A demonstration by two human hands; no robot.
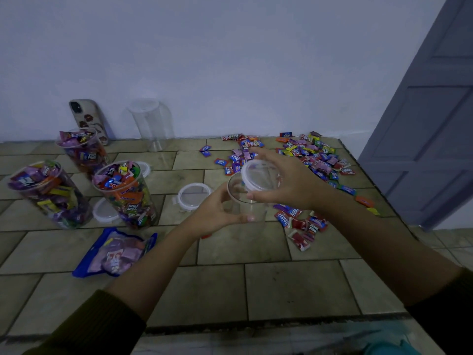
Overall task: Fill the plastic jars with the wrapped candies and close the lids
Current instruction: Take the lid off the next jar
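Observation:
My left hand (213,212) grips the side of an empty clear plastic jar (243,203) at the middle of the tiled counter. My right hand (286,179) holds a white-rimmed clear lid (258,175) just above the jar's mouth, tilted and apart from the rim. Three open jars stand at the left, full of wrapped candies (50,193) (84,149) (126,193). Loose wrapped candies (309,160) lie spread over the right side. Another empty lidded jar (152,124) stands against the wall.
Loose lids lie on the tiles (193,196) (105,211) (145,168). A blue bag of candies (115,252) lies front left. A phone (88,119) leans on the wall. A grey door (430,119) stands at right. The counter's front edge (256,322) is near me.

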